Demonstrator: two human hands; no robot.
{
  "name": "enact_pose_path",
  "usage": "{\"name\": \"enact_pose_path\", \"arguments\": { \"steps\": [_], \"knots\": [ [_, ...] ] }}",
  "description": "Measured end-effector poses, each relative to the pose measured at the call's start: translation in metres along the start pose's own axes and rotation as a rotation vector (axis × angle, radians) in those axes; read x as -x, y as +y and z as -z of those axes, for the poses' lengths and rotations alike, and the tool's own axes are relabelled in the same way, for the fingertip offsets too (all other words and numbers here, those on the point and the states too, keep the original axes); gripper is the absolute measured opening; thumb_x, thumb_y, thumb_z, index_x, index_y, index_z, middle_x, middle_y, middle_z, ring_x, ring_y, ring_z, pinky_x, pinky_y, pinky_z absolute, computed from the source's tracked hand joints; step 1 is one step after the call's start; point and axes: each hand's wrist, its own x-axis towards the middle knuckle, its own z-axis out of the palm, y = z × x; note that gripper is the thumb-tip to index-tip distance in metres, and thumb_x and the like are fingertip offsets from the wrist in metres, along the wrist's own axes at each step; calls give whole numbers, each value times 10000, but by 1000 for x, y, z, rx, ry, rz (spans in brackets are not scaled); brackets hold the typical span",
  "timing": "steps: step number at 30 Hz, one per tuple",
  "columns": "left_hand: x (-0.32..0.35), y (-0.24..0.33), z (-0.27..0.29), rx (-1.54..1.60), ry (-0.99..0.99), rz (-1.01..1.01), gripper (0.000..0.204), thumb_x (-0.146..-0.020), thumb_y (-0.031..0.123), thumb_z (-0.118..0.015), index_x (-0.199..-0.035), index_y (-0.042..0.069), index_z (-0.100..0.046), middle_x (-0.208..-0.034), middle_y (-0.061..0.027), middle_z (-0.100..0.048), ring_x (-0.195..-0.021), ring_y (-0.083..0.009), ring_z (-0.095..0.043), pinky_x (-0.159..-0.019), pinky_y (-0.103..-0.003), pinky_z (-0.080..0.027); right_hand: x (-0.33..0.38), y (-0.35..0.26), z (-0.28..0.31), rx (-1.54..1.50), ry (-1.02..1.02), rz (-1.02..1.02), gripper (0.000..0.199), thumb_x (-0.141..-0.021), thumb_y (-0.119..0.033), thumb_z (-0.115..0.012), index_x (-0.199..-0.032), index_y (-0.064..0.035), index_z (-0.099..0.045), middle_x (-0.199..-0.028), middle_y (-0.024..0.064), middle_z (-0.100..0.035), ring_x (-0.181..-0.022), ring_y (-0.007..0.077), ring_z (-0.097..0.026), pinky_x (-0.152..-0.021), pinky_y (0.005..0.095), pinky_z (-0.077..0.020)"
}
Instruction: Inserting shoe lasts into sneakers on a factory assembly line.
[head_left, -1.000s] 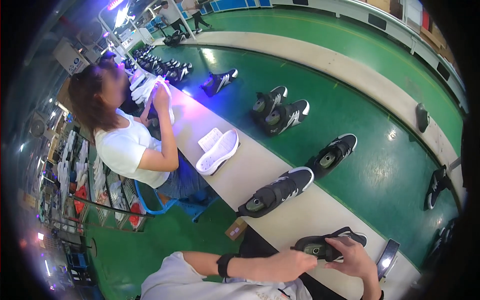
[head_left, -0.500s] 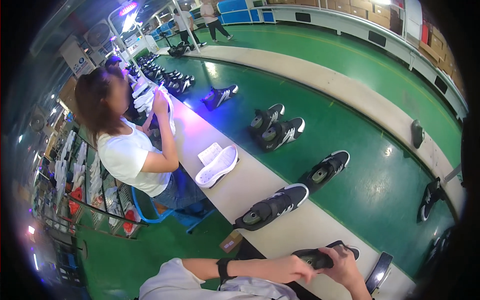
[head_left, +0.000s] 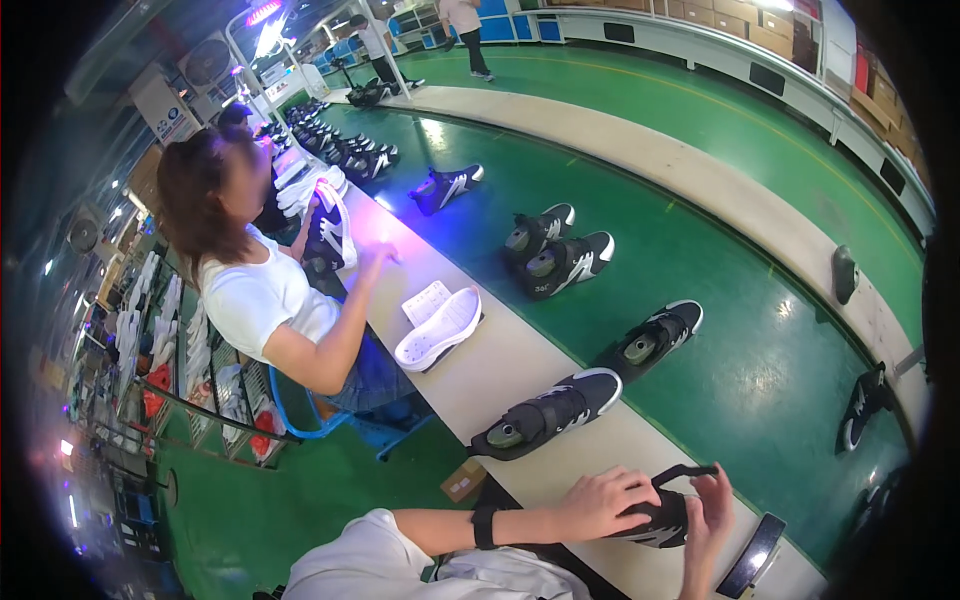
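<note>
A black shoe (head_left: 660, 521) lies over the pale bench in front of me, partly hidden by my fingers. My left hand (head_left: 608, 504), with a black band on its wrist, is closed over the shoe's upper from the left. On the other side my right hand (head_left: 712, 512) pinches a black strap (head_left: 684, 471) that arches up off the shoe. Just left of my hands, a black shoe with a white sole edge (head_left: 548, 412) rests on the bench, its toe pointing to the far right. A dark, shiny bar-shaped device (head_left: 752, 556) sits right of my right hand.
A white sole (head_left: 438, 330) and a white card (head_left: 426, 302) lie farther along the bench (head_left: 500, 345). A seated co-worker (head_left: 270, 275) holds another shoe at left. Several black shoes stand on the green surface (head_left: 740, 370) beyond. A small brown box (head_left: 463, 481) is below the bench's near edge.
My left hand has shifted onto the shoe's upper, and the shoe has turned. My right hand has drawn the strap up. The co-worker's hand has lowered toward the bench.
</note>
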Motion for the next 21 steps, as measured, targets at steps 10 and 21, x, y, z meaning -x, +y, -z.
{"name": "enact_pose_path", "arguments": {
  "steps": [10, 21],
  "knots": [
    [-13, -5, -10, 145, 51, 174, 308, -849, 245, -702, -1108, 126, -584, -1057, -34, -619, -970, -277, -623, -770, -407, -528, 7, 1, -43, -33, 63, 130, 116, -936, -34, -509, -952, 37, -598, -1031, 135, -616, -983, 202, -583, -893, 319, -449],
    [-23, -53, -44, 298, -164, 352, 301, -936, 326, -607, -1095, 84, -525, -846, -157, -662, -750, -326, -665, -672, -424, -499, 3, 15, -33, -55, -65, 153, 204, -938, -124, -582, -784, 1, -533, -810, 85, -525, -775, 192, -500, -744, 319, -402]
  ]
}}
